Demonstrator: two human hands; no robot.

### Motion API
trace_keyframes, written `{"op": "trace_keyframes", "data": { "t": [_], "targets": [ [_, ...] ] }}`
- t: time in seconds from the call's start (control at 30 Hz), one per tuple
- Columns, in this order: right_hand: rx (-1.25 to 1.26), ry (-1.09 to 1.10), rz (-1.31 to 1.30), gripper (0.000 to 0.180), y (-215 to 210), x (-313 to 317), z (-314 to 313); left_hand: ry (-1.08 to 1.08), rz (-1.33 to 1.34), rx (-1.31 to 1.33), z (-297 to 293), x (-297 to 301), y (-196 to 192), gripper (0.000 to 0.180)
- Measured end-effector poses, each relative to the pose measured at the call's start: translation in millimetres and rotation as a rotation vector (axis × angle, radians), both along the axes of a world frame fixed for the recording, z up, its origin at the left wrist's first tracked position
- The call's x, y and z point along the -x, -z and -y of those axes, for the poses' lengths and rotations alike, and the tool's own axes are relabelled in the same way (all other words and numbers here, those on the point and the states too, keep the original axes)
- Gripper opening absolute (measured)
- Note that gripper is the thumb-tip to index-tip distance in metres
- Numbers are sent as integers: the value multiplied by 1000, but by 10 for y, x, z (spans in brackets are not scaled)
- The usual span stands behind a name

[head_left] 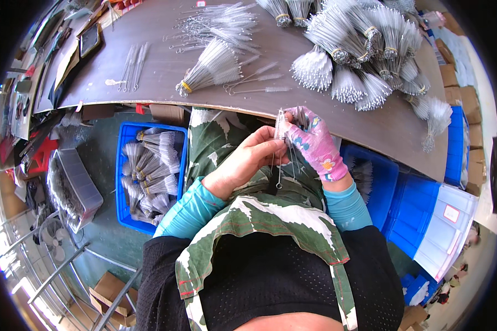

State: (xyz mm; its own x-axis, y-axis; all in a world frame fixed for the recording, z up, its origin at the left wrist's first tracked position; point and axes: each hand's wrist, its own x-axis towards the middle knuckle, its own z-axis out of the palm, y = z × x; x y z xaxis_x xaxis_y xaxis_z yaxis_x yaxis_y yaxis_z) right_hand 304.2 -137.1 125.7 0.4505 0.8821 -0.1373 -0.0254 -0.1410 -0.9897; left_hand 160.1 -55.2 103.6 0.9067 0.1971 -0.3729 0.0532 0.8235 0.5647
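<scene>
Over my lap, just in front of the table edge, both hands meet at a thin wire brush (280, 126). Its white bristles point up and its wire stem hangs down, with a loop at the lower end. My bare left hand (246, 160) pinches the brush between thumb and fingers. My right hand (319, 146), in a pink flowered glove, closes on the same brush from the other side. A small grey part shows at the right fingertips; I cannot make out what it is. Further thin wires hang below the fingers, partly hidden by them.
On the brown table (154, 91) lie loose brushes (259, 83), a yellow-banded brush bundle (210, 63) and a large bundle pile (364, 49). A blue bin (120, 165) of bundles stands at left, with a clear bin (85, 187) beyond. Blue bins (411, 207) stand at right.
</scene>
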Motion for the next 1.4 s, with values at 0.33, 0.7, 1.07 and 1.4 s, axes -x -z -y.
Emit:
{"op": "trace_keyframes", "data": {
  "t": [0.33, 0.7, 1.07, 1.4],
  "targets": [
    [120, -199, -57, 13, -130, 43, 10, -69, -130, -1273, -193, 198, -83, 22],
    [27, -110, -56, 9, -138, -224, 147, 38, -276, -1459, -425, 458, -184, 21],
    [-58, 163, -273, 6, -111, 202, -141, -218, 19, -623, -135, -2, 135, 26],
    [-73, 129, -283, 9, 103, 253, 36, -69, 46, -361, 92, 144, 15, 27]
  ]
}}
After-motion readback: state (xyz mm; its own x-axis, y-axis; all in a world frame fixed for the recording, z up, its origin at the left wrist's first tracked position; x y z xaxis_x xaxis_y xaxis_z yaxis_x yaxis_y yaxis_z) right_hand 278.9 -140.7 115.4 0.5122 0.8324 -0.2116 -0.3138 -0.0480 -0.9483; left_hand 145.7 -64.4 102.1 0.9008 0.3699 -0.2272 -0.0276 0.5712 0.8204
